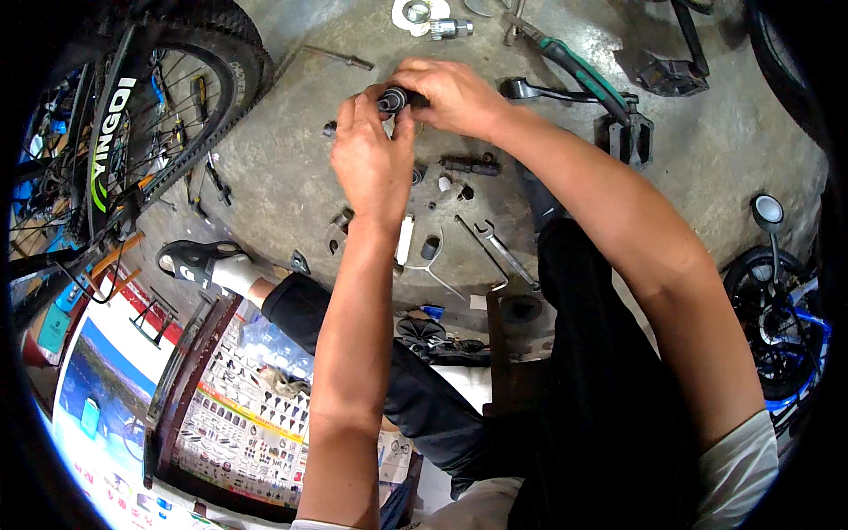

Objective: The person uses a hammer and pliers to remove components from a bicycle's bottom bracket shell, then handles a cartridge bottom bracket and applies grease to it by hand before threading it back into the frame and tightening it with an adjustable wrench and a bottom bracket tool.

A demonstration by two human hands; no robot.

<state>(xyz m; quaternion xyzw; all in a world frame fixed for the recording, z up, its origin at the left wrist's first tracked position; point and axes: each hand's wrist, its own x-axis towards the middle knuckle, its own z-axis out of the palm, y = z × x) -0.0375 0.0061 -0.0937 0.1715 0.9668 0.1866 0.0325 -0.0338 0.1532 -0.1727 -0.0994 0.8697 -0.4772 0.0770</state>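
Note:
Both my hands meet over the concrete floor around a dark cylindrical metal part [393,100] with a ringed, hollow-looking end. My left hand [371,163] grips it from the near left side, fingers curled round it. On the far right side, my right hand [452,95] has its fingers closed on the same part. Much of the part is hidden by the fingers, so its exact kind does not show. Below my hands lie a black cylindrical piece [470,165] and small loose parts. An open-ended wrench [505,252] rests beside a thin bent rod [480,250].
A bicycle wheel and fork [115,141] stand at the left. To the right lie a crank arm [556,92], a black pedal [629,137] and a green-handled tool [579,69]. Beyond my hands are a metal rod [340,57] and a silver cylinder [451,29]. A blue bike [804,353] stands far right.

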